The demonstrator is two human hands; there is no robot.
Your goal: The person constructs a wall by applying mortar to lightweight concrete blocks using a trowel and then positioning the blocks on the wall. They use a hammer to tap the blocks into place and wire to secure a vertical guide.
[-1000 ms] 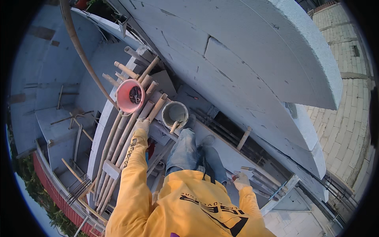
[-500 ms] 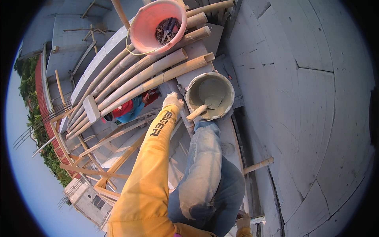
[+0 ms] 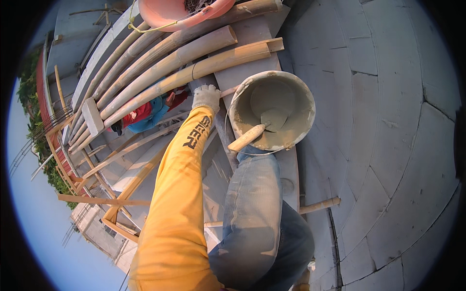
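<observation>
My left hand [image 3: 207, 97], in a pale work glove, reaches out just left of the mortar bucket. Its fingers are curled, and a slim wooden handle [image 3: 229, 91] runs from them toward the bucket's rim; its far end is hidden behind the bucket. The bucket [image 3: 307, 104] is coated with grey cement and stands in front of my knee. Inside it a trowel [image 3: 247, 137] rests with its blade in wet mortar and its wooden grip over the near rim. Of my right hand [image 3: 302, 280], only a small blurred bit shows at the lower edge, its fingers hidden.
Several bamboo poles [image 3: 194, 68] lie across the far left, with a pale block [image 3: 92, 116] on them. A pink bucket [image 3: 165, 17] holding scraps sits above. Another person in blue and red [image 3: 150, 114] is below the poles. A grey block wall [image 3: 364, 121] rises on the right.
My view has shifted, so the mortar bucket looks nearer and the pink bucket is cut off at the top. My left hand has moved forward, and a wooden handle now shows at it. My right hand has mostly dropped from view.
</observation>
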